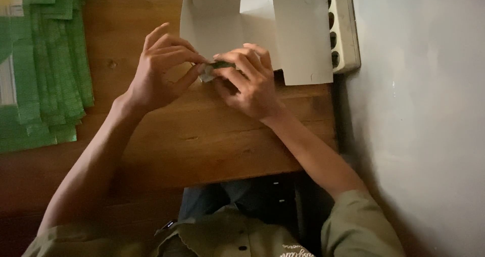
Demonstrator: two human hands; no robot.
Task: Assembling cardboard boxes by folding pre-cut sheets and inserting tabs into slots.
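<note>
Surface: brown wooden surface (pixel 202 136) beside a grey wall (pixel 419 110).
Box: pale folded cardboard box blank (pixel 283 35) — light, thin, creases easily; hold at the edge flap.
Fingers: left hand (pixel 156 70) and right hand (pixel 250 83) pinch its small flap — closed.

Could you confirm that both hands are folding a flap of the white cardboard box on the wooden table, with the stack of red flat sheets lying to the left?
Not quite: the head view shows the stack of flat sheets is green, not red. Both the left hand and right hand do work a flap of the white cardboard box on the wooden table.
</note>
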